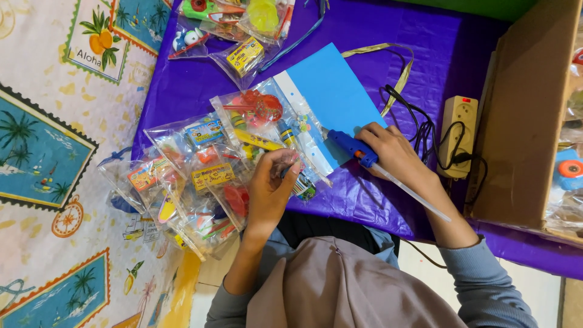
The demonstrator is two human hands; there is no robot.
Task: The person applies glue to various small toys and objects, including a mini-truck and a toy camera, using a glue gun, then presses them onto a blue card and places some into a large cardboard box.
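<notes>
Purple cloth [200, 85]; right hand [392, 152] grips glue gun [352, 147].

Clear plastic toy packets [200, 176] piled at the table's left edge, yellow labels inside, more packets [234, 30] at the far edge, brown cardboard box [522, 115] at right

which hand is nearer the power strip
Right. The right hand, gripping the blue glue gun, lies just left of the beige power strip in the head view, near its black cord. The left hand rests further left on the clear toy bags.
</notes>
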